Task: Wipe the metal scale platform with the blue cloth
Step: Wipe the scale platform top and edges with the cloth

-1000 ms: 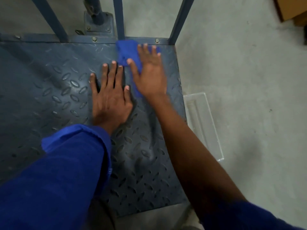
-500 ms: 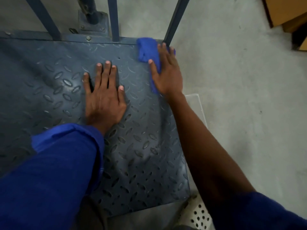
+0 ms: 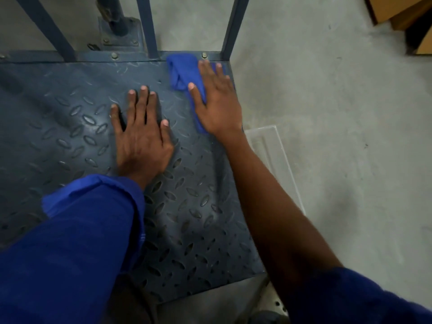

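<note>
The right hand (image 3: 216, 106) lies flat over the blue cloth (image 3: 183, 71), hiding much of it. The scale platform (image 3: 70, 108) runs off the left edge, and the blue sleeve (image 3: 77, 242) covers its near left part. The upright bars (image 3: 236, 24) are cut off at the top. The cardboard boxes (image 3: 397, 10) are cropped at the upper right corner.

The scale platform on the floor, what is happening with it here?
A person is wiping the metal scale platform, a checker-plate deck. The right hand lies flat on a blue cloth, pressing it onto the far right corner near the frame posts. The left hand lies flat on the plate's middle, bare, apparently for support. A clear plastic tray lies on the concrete floor beside the right edge.
</note>
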A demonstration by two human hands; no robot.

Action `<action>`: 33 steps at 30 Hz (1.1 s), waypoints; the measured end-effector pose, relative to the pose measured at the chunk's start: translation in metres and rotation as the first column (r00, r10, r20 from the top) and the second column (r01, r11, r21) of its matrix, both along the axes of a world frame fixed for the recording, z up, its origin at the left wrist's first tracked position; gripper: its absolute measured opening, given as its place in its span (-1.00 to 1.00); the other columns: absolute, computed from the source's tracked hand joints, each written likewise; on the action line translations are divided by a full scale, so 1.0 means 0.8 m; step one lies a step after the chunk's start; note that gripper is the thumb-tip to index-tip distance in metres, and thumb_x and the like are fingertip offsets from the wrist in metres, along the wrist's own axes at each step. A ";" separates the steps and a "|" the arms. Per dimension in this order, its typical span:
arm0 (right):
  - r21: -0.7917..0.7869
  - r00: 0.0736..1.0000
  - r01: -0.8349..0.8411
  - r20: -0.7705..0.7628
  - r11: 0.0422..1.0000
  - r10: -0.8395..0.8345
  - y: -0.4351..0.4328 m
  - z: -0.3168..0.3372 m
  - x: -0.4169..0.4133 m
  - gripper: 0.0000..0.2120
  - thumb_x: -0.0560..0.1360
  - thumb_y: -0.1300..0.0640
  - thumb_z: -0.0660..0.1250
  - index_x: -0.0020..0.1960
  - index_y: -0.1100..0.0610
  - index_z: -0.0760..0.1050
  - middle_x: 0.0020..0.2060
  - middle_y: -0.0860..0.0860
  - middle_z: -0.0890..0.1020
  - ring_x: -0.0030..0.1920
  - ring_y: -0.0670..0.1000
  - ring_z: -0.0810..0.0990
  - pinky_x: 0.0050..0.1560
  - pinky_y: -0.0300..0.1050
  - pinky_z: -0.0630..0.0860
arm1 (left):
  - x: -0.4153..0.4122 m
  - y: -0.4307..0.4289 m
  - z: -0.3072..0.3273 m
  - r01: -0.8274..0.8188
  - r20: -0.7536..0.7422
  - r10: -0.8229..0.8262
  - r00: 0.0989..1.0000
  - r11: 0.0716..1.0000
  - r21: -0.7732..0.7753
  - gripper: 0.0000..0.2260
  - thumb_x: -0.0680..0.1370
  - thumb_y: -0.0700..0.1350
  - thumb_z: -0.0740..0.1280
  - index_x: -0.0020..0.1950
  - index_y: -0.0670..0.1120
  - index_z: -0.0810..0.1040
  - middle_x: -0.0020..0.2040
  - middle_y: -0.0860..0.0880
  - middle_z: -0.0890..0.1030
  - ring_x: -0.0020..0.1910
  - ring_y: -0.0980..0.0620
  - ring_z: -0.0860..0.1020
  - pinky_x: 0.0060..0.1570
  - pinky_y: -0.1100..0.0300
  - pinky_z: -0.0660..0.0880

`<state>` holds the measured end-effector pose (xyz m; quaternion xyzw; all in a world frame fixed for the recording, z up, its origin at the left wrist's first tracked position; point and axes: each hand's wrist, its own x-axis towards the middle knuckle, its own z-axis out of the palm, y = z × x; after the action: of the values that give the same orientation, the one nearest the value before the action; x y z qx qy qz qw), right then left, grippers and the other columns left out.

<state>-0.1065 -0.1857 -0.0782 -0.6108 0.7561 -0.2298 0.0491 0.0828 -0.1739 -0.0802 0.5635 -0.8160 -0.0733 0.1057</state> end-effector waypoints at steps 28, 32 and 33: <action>0.158 0.940 0.340 -0.041 0.927 -0.337 0.010 0.009 0.007 -0.32 0.68 -0.23 -0.02 0.69 0.10 0.06 0.68 0.07 0.12 0.68 0.16 0.02 0.66 0.19 0.02 | -0.001 0.000 0.000 -0.014 0.032 0.013 0.999 1.000 0.017 -0.42 0.74 0.07 -0.03 0.74 -0.11 0.04 0.75 -0.08 0.02 0.74 -0.09 -0.06 0.66 -0.28 -0.12; 0.156 0.995 0.084 -0.059 0.984 -0.076 -0.009 0.007 0.048 -0.33 0.69 -0.20 0.01 0.68 0.14 0.08 0.68 0.09 0.12 0.69 0.16 -0.01 0.66 0.19 0.00 | -0.003 -0.001 0.001 -0.018 0.055 0.017 0.998 1.000 0.012 -0.41 0.72 0.06 -0.04 0.73 -0.13 0.08 0.75 -0.10 0.06 0.73 -0.09 -0.03 0.66 -0.28 -0.10; 0.131 0.998 0.038 -0.054 0.991 -0.031 0.002 0.005 0.055 -0.33 0.69 -0.20 0.02 0.68 0.14 0.10 0.67 0.08 0.15 0.69 0.14 0.01 0.66 0.17 0.01 | -0.004 -0.001 0.002 -0.019 0.056 0.018 0.998 1.000 0.012 -0.41 0.71 0.05 -0.05 0.72 -0.15 0.12 0.74 -0.11 0.08 0.73 -0.10 -0.01 0.66 -0.29 -0.09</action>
<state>-0.0623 -0.1838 -0.0738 -0.5990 0.7810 -0.1642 0.0655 0.0798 -0.1743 -0.0789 0.5734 -0.8130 -0.0614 0.0799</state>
